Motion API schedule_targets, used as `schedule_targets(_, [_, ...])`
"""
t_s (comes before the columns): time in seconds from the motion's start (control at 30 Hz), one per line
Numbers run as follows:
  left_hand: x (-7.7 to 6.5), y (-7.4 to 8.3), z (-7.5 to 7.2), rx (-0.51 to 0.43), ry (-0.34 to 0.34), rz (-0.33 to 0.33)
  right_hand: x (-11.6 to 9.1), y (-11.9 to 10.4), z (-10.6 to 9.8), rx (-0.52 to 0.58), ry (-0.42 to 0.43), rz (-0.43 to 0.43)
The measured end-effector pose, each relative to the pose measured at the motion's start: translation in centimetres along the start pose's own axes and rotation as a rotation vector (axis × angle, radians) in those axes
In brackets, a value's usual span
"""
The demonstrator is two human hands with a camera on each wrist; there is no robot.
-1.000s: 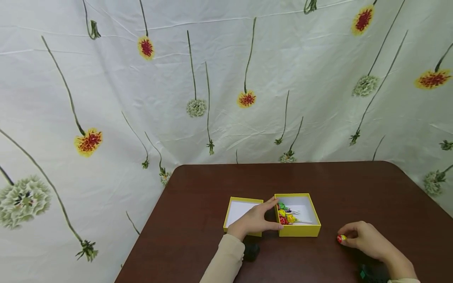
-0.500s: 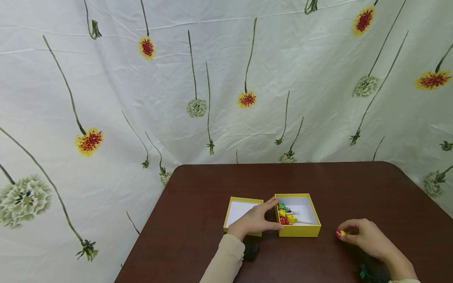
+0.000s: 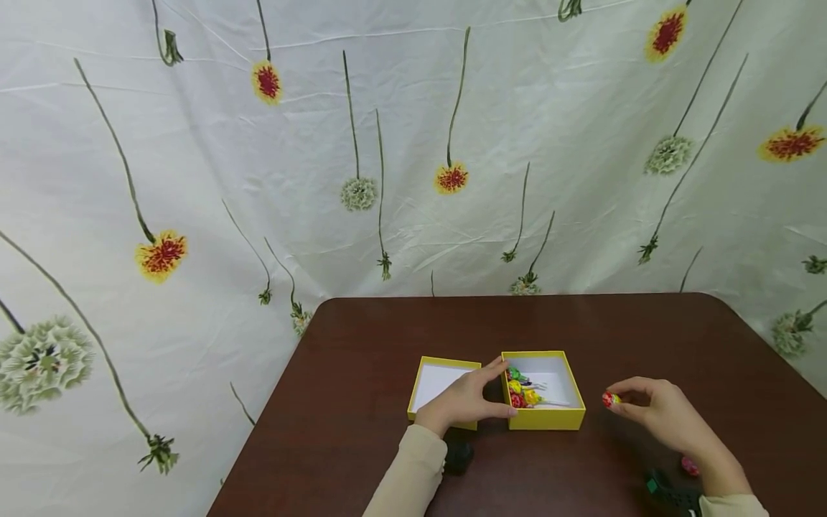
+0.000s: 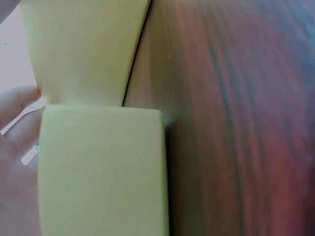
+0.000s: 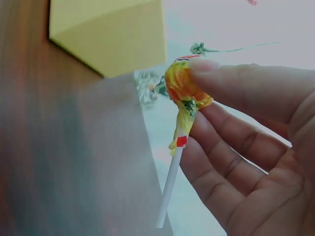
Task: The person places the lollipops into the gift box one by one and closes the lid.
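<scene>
My right hand (image 3: 662, 413) pinches a lollipop (image 5: 184, 86) by its red-and-yellow wrapped head between thumb and fingers. Its white stick points down in the right wrist view. The hand is to the right of the open yellow box (image 3: 545, 420), apart from it. Several wrapped lollipops (image 3: 531, 397), green, yellow and red, lie along the left side inside the box. My left hand (image 3: 461, 402) holds the box at its left end, thumb at the front corner and fingers at the back. Under its wrist lies the white-lined yellow lid (image 3: 433, 384).
A pink wrapped sweet (image 3: 690, 465) lies on the brown table (image 3: 362, 445), partly behind the right wrist. Black devices sit at both wrists. Behind the table hangs a pale flowered cloth (image 3: 291, 172).
My right hand has moved up and left with the lollipop, toward the box. The pink sweet has come into view by the right wrist. The left hand has stayed put.
</scene>
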State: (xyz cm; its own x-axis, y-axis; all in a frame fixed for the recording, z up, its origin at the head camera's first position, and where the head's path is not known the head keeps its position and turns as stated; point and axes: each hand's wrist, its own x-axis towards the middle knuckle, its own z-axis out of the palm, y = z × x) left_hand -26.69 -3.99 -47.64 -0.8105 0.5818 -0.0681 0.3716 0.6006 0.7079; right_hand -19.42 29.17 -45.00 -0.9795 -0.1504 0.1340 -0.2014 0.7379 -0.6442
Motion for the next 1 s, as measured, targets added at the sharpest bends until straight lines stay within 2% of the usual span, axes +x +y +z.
schedule_targets(0.13, [0.0, 0.1, -0.1, -0.002, -0.002, -0.004, 0.4, -0.8, 0.1, 0.002, 0.02, -0.021])
schedule_targets(0.43, [0.1, 0.1, 0.0, 0.007, -0.002, 0.003, 1.7, -2.8, 0.5, 0.057, 0.006, -0.027])
schedule_targets(0.7, [0.1, -0.1, -0.2, -0.016, -0.011, 0.017, 2.9, -4.7, 0.7, 0.112, 0.003, -0.086])
schedule_targets(1.0, [0.1, 0.0, -0.1, -0.01, -0.009, 0.014, 4.0, -6.0, 2.3, 0.128, -0.017, -0.143])
